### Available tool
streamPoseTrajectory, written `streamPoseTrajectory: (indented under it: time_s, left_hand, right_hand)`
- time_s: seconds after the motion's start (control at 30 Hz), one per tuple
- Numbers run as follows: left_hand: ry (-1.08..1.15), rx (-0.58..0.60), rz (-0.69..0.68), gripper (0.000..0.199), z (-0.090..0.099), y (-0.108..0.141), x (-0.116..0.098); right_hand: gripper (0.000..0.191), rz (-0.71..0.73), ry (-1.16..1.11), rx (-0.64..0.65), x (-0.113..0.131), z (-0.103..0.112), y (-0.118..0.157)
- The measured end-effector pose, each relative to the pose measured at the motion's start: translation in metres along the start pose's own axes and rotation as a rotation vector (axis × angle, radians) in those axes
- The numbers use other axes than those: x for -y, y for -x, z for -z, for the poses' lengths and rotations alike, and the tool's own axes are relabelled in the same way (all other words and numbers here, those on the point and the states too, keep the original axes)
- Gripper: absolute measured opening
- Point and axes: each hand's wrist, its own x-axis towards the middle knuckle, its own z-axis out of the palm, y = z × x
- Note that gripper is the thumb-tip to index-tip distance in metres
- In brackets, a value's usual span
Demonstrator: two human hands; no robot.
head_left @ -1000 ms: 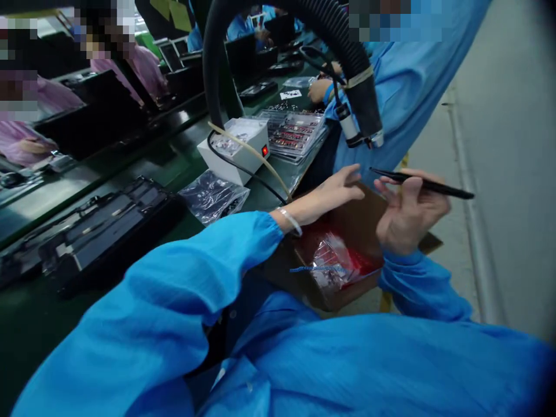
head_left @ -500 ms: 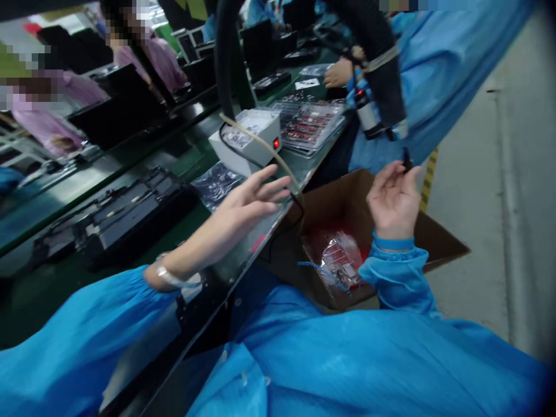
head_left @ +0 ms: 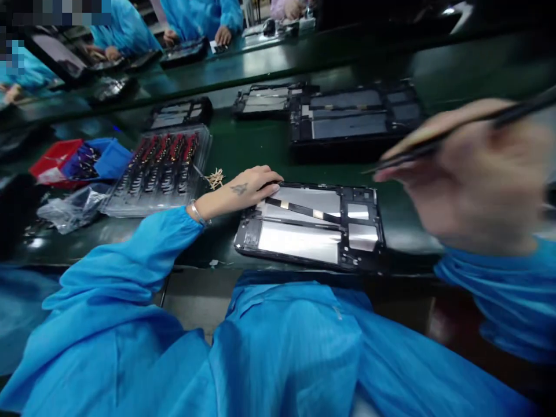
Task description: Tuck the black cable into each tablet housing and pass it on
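A flat black device frame [head_left: 299, 225] with silvery panels and a dark ribbon cable lies on the green bench [head_left: 243, 139] in front of me. My left hand [head_left: 252, 186] rests on its upper left corner, fingers bent over the edge and thumb on top. Raised at the right, my right hand [head_left: 473, 168] is blurred and closed around thin dark tweezers [head_left: 417, 152], whose tip points left, above the bench just beyond the frame's upper right corner.
Behind lie more device frames [head_left: 350, 116]. To the left are a clear tray [head_left: 156, 174] of red and black parts, red [head_left: 54, 162] and blue bins [head_left: 113, 159], a plastic bag [head_left: 72, 208] and small tan pieces [head_left: 216, 178]. People in blue work across the bench.
The view has swung left onto the bench. My left hand, which was in the air, now touches the device frame. My right hand has come over the bench with tweezers in it.
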Motion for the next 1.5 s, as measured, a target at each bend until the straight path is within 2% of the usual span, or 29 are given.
streamPoseTrajectory:
  time_s: [0.07, 0.17, 0.3, 0.5, 0.67, 0.97, 1.27, 1.5]
  left_hand:
    - [0.037, -0.064, -0.006, 0.042, -0.010, 0.009, -0.003]
    - [0.032, -0.065, 0.006, 0.039, -0.013, 0.021, -0.009]
    - [-0.024, -0.029, 0.012, 0.039, -0.012, 0.028, -0.009]
    - [-0.047, -0.027, -0.032, 0.038, -0.020, 0.027, -0.002]
    - [-0.051, -0.006, -0.005, 0.037, -0.014, 0.027, -0.008]
    - [-0.064, 0.038, 0.030, 0.038, -0.010, 0.024, -0.013]
    - [-0.074, 0.027, 0.026, 0.037, -0.010, 0.023, -0.014]
    - [-0.081, 0.057, 0.040, 0.038, -0.009, 0.022, -0.015]
  right_hand:
    - [0.022, -0.044, 0.057, 0.123, -0.013, -0.031, -0.016]
    - [0.017, -0.074, 0.233, 0.168, -0.038, -0.049, -0.024]
    - [0.016, -0.152, 0.398, 0.201, -0.051, -0.043, -0.017]
    - [0.013, -0.213, 0.524, 0.250, -0.044, -0.041, -0.013]
    - [0.010, -0.223, 0.569, 0.266, -0.042, -0.042, -0.015]
    - [0.007, -0.261, 0.496, 0.267, -0.042, -0.045, -0.016]
    - [0.009, -0.220, 0.562, 0.291, -0.040, -0.042, -0.016]
    - [0.013, -0.218, 0.513, 0.291, -0.040, -0.045, -0.018]
